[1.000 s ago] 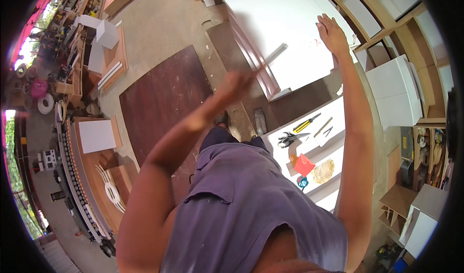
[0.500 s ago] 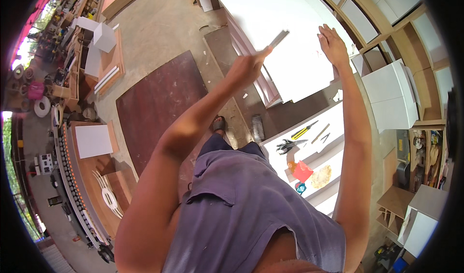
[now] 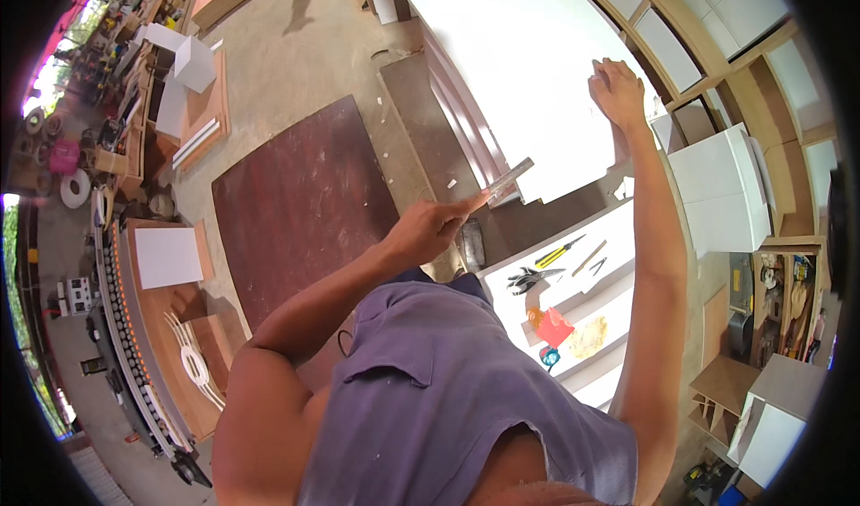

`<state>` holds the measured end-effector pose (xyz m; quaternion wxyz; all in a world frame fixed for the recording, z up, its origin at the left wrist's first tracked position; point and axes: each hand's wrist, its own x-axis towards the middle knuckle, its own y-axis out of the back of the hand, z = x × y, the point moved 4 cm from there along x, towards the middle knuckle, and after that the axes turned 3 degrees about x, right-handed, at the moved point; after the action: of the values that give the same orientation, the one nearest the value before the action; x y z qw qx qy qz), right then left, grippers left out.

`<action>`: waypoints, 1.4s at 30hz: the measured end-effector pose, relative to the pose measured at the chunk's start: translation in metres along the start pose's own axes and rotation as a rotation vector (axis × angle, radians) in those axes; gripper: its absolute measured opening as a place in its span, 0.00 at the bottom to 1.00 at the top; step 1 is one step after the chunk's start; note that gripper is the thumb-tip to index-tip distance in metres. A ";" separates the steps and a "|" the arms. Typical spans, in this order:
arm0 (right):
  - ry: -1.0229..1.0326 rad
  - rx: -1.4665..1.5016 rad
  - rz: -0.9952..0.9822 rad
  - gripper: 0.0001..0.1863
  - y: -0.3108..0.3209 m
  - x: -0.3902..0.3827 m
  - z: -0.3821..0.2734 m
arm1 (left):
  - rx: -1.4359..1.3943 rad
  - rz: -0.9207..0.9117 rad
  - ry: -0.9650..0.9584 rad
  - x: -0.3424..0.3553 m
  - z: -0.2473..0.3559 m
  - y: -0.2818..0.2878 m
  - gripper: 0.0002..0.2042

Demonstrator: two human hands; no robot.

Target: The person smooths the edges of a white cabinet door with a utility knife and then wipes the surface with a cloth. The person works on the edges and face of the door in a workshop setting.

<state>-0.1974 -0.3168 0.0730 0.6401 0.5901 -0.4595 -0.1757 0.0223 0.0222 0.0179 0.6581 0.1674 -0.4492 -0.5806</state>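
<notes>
My left hand (image 3: 428, 230) is closed round one end of a flat grey metal strip (image 3: 512, 180), file-like in shape; its exact kind does not show. The strip's free end points up and to the right, by the near corner of a large white panel (image 3: 537, 76). Over the right part of this panel is my right hand (image 3: 618, 98), its fingers loosely bent and apart, with nothing seen in them. Glare washes out much of the white surface.
Nearer me, a white piece (image 3: 618, 246) bears a yellow cutter (image 3: 555, 253), dark pliers-like tools (image 3: 528, 280) and a red packet (image 3: 554, 327). A dark red board (image 3: 300, 197) lies on the floor at left. White cabinets (image 3: 717, 184) stand at right.
My left hand has drawn back toward me with the metal strip, off the white panel to its near corner. My right hand's fingers have bent more, staying at nearly the same place.
</notes>
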 end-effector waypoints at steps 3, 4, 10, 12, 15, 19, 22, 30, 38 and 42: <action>-0.045 0.046 -0.161 0.23 -0.004 0.039 -0.032 | 0.001 -0.229 0.370 0.070 -0.025 0.028 0.18; -0.027 0.100 -0.180 0.23 -0.008 0.055 -0.051 | -0.009 -0.205 0.411 0.080 -0.035 0.034 0.18; -0.144 -0.123 -0.054 0.29 -0.039 0.060 -0.096 | -0.131 -0.018 0.107 0.009 -0.018 0.019 0.19; -0.160 -0.108 -0.212 0.31 -0.045 0.063 -0.100 | -0.115 -0.134 0.282 0.040 -0.038 0.024 0.21; -0.126 -0.088 -0.175 0.30 -0.041 0.068 -0.107 | -0.036 -0.029 0.384 0.124 -0.057 0.049 0.24; -0.132 -0.081 -0.183 0.31 -0.041 0.066 -0.102 | -0.108 -0.252 0.370 0.038 -0.058 0.022 0.20; -0.130 -0.130 -0.196 0.31 -0.043 0.068 -0.099 | -0.184 -0.316 0.331 0.003 -0.012 0.044 0.20; -0.141 -0.120 -0.212 0.33 -0.045 0.065 -0.099 | 0.049 -0.250 0.323 0.047 -0.045 0.016 0.24; -0.139 -0.067 -0.240 0.34 -0.038 0.071 -0.113 | -0.003 -0.324 0.244 0.059 -0.065 0.020 0.27; -0.175 -0.065 -0.197 0.34 -0.044 0.069 -0.099 | -0.102 -0.386 0.129 0.033 -0.050 0.022 0.29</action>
<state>-0.0696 -0.3216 0.0703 0.5960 0.5936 -0.4477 -0.3032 0.0728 -0.0175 0.0204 0.5696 0.2538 -0.3356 -0.7061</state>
